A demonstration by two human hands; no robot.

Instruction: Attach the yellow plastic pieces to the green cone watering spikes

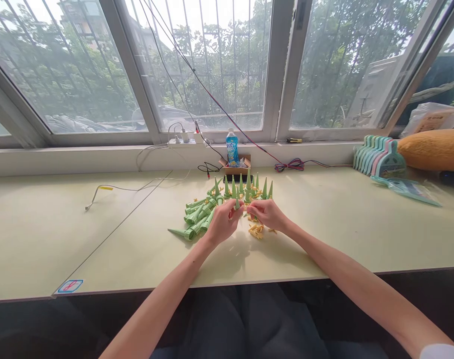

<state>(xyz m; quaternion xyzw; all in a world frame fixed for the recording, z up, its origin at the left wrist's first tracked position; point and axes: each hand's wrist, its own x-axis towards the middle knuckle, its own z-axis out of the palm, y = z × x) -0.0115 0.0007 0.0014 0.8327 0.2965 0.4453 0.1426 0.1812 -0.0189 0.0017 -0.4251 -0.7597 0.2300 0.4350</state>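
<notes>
My left hand (pixel 223 222) is closed around a small green plastic cone (pixel 237 204), its pointed tip upward. Close beside it, my right hand (pixel 268 214) has its fingers pinched together near that cone; what lies between them is too small to make out. To the left, several green cone pieces (pixel 200 214) lie on their sides in a pile. More green cones (pixel 264 188) stand upright behind my hands, with small yellow pieces among them. A little heap of yellow pieces (pixel 255 231) rests on the table just below my right hand.
A blue-labelled bottle (pixel 231 148) and a small cardboard box (pixel 245 162) stand behind the cones, by a dark flat object (pixel 238 178). Coiled wires (pixel 292 164) run along the sill. Pastel plastic pieces (pixel 379 155) and an orange cushion-like object (pixel 432 149) sit at right.
</notes>
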